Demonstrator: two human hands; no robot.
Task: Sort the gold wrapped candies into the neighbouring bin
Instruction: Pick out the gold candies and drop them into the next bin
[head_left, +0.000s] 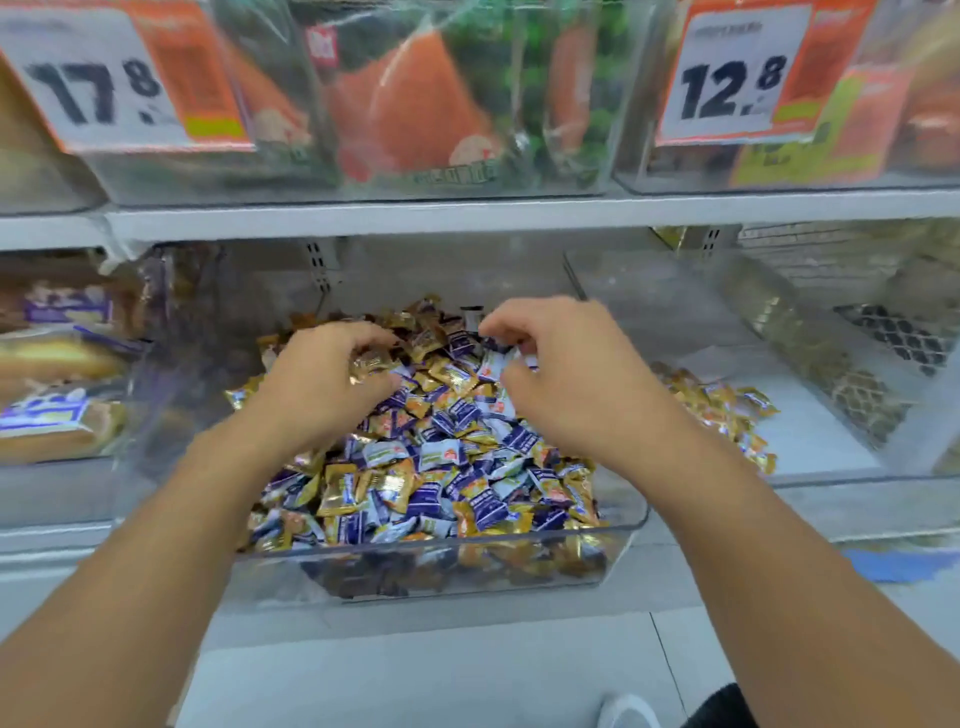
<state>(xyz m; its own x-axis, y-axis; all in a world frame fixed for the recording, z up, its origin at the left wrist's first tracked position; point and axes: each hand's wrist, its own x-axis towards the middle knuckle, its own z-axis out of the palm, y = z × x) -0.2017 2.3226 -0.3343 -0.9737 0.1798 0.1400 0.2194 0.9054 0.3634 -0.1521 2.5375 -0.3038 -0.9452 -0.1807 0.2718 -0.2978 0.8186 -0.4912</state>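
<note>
A clear plastic bin (631, 519) on the lower shelf holds a heap of mixed candies (441, 467) in gold, purple and pale blue wrappers. My left hand (324, 379) is down in the far left of the heap, its fingers curled round gold wrapped candies (371, 361). My right hand (561, 374) hovers over the far right of the heap with fingers curled, pinching a pale wrapped candy (496, 364). In the neighbouring bin (831, 475) to the right lies a small pile of gold candies (722, 410).
Above runs a grey shelf edge (467, 213) with clear bins of orange packets and price tags 17.8 (93, 88) and 12.8 (727, 78). Wrapped cakes (57, 395) fill the bin at left. Grey floor and a shoe tip (626, 712) show below.
</note>
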